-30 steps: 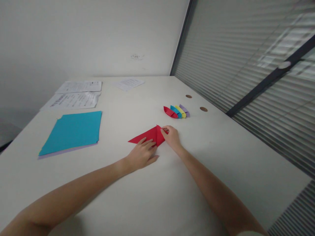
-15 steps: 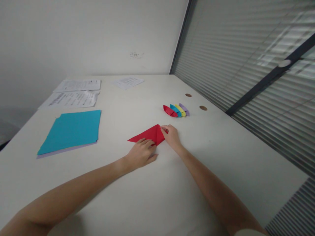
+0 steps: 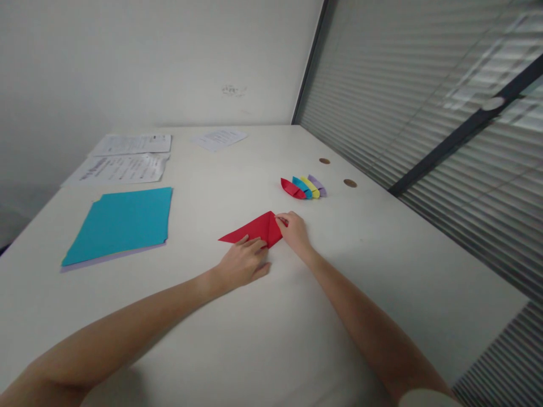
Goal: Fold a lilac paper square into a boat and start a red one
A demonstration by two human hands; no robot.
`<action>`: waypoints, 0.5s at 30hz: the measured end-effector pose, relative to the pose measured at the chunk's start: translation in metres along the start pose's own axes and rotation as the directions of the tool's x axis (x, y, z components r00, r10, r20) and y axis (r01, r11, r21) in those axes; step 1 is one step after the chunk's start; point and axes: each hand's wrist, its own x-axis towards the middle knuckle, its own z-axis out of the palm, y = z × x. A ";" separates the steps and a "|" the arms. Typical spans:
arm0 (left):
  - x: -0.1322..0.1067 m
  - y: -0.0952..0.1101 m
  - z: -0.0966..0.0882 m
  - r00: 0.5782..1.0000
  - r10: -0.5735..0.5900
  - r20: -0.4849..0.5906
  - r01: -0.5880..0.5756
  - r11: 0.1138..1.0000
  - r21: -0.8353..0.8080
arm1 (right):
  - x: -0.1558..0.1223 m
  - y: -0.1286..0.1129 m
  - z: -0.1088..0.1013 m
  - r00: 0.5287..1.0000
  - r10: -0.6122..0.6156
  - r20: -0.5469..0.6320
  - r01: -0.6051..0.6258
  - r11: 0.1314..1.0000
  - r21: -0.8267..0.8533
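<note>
A folded sheet of red paper [image 3: 253,227] lies on the white table, with a pointed end at its left and a crease near its middle. My left hand [image 3: 244,262] rests on its near edge, fingers stretched and thumb apart, pressing it to the table. At the right end my right hand [image 3: 294,232] pinches the red paper between thumb and forefinger, hiding that corner. Beyond my right hand sit small folded paper boats: a red one [image 3: 292,189], a blue one [image 3: 302,186], a yellow one [image 3: 311,187] and a purple one [image 3: 318,185].
To the left lies a stack of coloured paper [image 3: 123,223], blue on top with purple showing beneath. Printed sheets [image 3: 123,168] lie behind it, and another printed sheet [image 3: 219,139] is near the wall. Window blinds [image 3: 407,113] run along the right side.
The view has tilted very slightly. Both hands stay in nearly the same place on the red paper.
</note>
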 end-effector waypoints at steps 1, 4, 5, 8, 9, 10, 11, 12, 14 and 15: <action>0.000 0.000 0.000 1.000 0.005 -0.003 -0.005 1.000 -0.002 | 0.000 -0.001 0.000 1.000 0.004 0.007 -0.004 1.000 -0.011; 0.001 -0.002 0.000 0.999 0.041 -0.030 -0.041 0.999 0.000 | 0.000 -0.001 -0.001 1.000 0.008 0.026 -0.007 0.999 -0.033; 0.002 -0.003 0.000 0.998 0.056 -0.038 -0.056 0.998 -0.006 | 0.000 -0.002 -0.002 0.999 0.008 0.033 -0.007 0.999 -0.037; 0.002 -0.005 0.000 0.996 0.088 -0.034 -0.089 0.995 -0.050 | 0.001 -0.002 -0.003 0.999 0.004 0.053 -0.001 0.998 -0.056; 0.003 -0.006 0.000 0.996 0.090 -0.029 -0.092 0.994 -0.063 | 0.001 -0.002 -0.003 0.998 0.000 0.059 0.004 0.998 -0.064; 0.003 -0.006 0.000 0.996 0.090 -0.026 -0.091 0.993 -0.070 | 0.001 -0.001 -0.003 0.998 -0.005 0.062 0.009 0.997 -0.072; 0.003 -0.006 0.000 0.996 0.091 -0.021 -0.092 0.993 -0.071 | 0.001 -0.001 -0.002 0.998 -0.010 0.064 0.015 0.997 -0.080; 0.003 -0.006 0.000 0.996 0.091 -0.016 -0.091 0.994 -0.067 | 0.001 -0.001 -0.002 0.998 -0.015 0.065 0.021 0.996 -0.087; 0.003 -0.005 -0.001 0.997 0.080 -0.011 -0.081 0.995 -0.058 | 0.000 0.000 -0.002 0.998 -0.024 0.062 0.030 0.995 -0.100; 0.003 -0.005 -0.001 0.997 0.075 -0.011 -0.075 0.996 -0.057 | 0.000 0.000 -0.002 0.998 -0.027 0.060 0.034 0.994 -0.106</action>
